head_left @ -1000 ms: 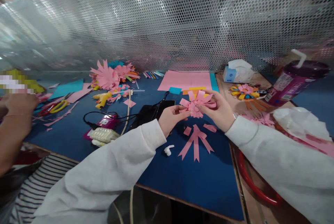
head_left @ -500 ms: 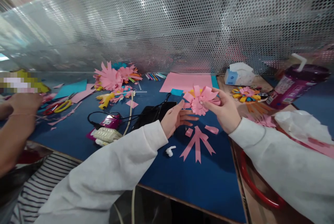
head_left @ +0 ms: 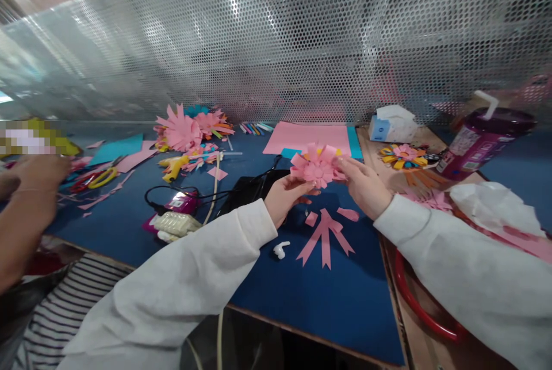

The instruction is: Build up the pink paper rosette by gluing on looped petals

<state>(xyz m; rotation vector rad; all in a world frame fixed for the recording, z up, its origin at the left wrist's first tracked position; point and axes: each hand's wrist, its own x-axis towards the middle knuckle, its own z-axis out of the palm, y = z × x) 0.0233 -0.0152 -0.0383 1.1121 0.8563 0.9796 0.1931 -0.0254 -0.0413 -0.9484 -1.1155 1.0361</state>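
A pink paper flower [head_left: 318, 167] with bits of yellow behind its petals is held above the blue table [head_left: 345, 306]. My left hand [head_left: 285, 197] grips its lower left edge between thumb and fingers. On the flower's right side, my right hand [head_left: 364, 185] pinches the petals. Below the flower lie pink ribbon-like paper strips [head_left: 326, 237] with notched ends, and small pink pieces [head_left: 347, 214] beside them. A white earbud [head_left: 281, 250] rests left of the strips.
Pink paper [head_left: 306, 137] lies behind the hands. At left are a yellow glue gun [head_left: 173, 167], cables, scissors [head_left: 103, 178] and a person's hand [head_left: 38, 177]. A purple cup [head_left: 480, 142], tissue box [head_left: 392, 127] and colourful paper flower [head_left: 404, 156] stand or lie at right.
The flower has moved slightly left and tilted, with my right hand following. My left hand, spread beside the flower before, has closed on its edge.
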